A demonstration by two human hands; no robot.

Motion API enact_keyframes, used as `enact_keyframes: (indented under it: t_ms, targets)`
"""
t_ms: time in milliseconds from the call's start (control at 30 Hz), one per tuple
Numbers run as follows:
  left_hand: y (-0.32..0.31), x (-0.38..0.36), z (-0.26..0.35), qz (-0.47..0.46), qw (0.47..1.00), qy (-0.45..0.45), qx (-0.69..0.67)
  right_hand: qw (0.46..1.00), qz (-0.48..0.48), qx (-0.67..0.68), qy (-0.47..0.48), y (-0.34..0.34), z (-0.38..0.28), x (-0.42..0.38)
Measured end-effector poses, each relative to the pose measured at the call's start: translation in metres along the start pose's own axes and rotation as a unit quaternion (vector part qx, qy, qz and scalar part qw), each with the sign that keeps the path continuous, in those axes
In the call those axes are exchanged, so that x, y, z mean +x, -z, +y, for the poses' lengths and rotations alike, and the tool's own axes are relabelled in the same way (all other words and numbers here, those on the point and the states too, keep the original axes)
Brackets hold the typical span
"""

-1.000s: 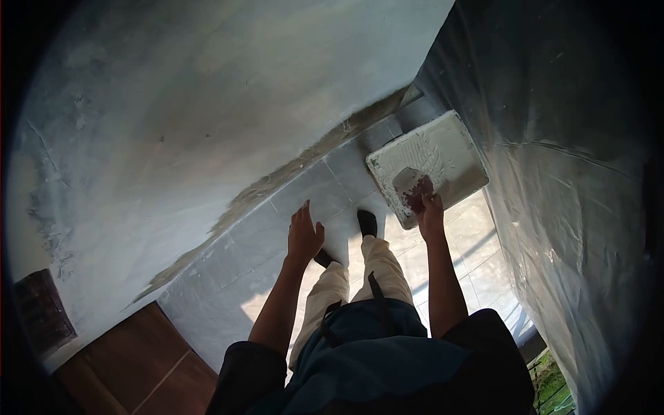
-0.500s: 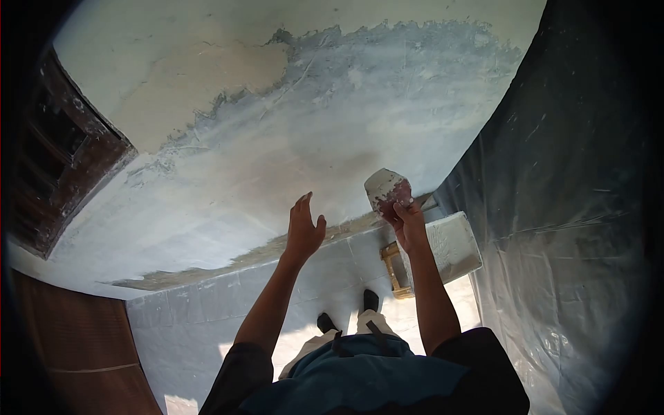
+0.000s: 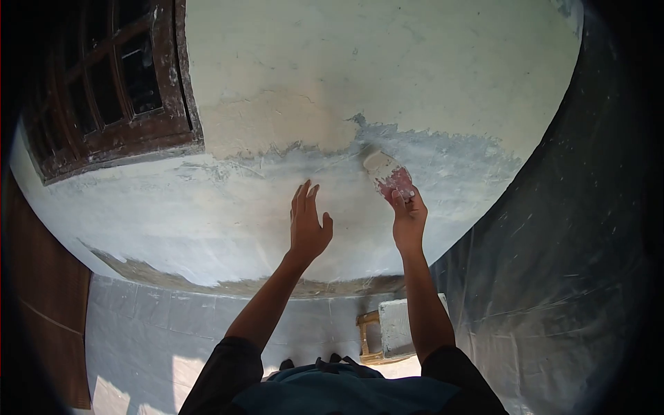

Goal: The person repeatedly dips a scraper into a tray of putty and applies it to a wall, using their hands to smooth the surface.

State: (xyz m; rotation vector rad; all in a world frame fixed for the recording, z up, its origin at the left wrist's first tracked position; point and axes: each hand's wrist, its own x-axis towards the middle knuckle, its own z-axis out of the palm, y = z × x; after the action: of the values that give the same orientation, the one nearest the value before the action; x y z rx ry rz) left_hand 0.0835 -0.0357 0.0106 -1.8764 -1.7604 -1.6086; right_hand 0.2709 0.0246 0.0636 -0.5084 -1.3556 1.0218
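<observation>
My right hand pinches a reddish putty scraper by its lower edge, thumb on the near face. Whitish putty coats much of the scraper, and its upper edge overlaps the wall's grey patch in this view. To the left, my left hand is raised in front of the wall with fingers stretched upward and thumb apart, holding nothing. The wall is cream above and smeared whitish-grey below, with a ragged border between the two coats.
A brown framed window is at upper left. Dark plastic sheeting hangs on the right. Low on the right stands a wooden stool beside a white-crusted slab. Grey sheeting covers the floor; a brown panel stands left.
My view has tilted up, showing more of the upper wall and window. My right hand has raised the scraper to the ragged border. The left hand stays spread.
</observation>
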Motion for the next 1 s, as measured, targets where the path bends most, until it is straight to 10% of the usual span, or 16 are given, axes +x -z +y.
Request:
enact_keyframes:
  t_ms: [167,233,333,533,1000]
  targets:
    - [-0.003,0.011,0.0,0.056,0.998,0.001,0.042,0.961,-0.038,-0.238,0.134,-0.009,-0.032,0.03]
    - [-0.005,0.012,-0.001,0.063,0.996,0.01,0.062,0.845,-0.084,-0.347,0.399,-0.007,-0.032,0.051]
    - [-0.009,0.011,-0.001,0.056,0.997,0.02,0.056,0.756,-0.157,-0.438,0.461,-0.001,-0.036,0.067]
    - [-0.014,0.009,0.002,0.02,0.995,0.055,0.074,0.655,-0.183,-0.496,0.54,0.01,-0.033,0.088]
    - [-0.019,0.007,-0.001,-0.002,0.992,0.069,0.11,0.601,-0.213,-0.518,0.571,0.016,-0.004,0.112]
